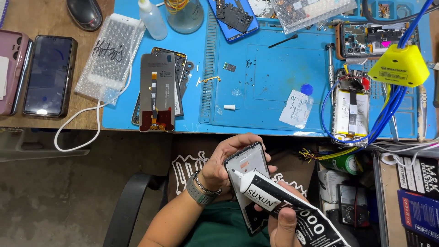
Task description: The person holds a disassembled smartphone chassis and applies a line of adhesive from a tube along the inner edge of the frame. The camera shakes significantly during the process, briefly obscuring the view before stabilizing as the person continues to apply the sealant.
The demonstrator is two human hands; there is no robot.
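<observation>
My left hand holds a dark phone frame by its upper end, below the table's front edge, tilted toward me. My right hand grips a black glue tube with a white needle nozzle. The nozzle tip rests against the frame's left edge near the top. A watch and a metal bracelet sit on my left wrist. The frame's lower end is hidden behind the tube and my right hand.
A blue work mat carries a face-down phone screen, an opened phone with battery, a yellow holder with blue wires, screws and a clear bottle. A dark phone and a bubble-wrapped phone lie at left.
</observation>
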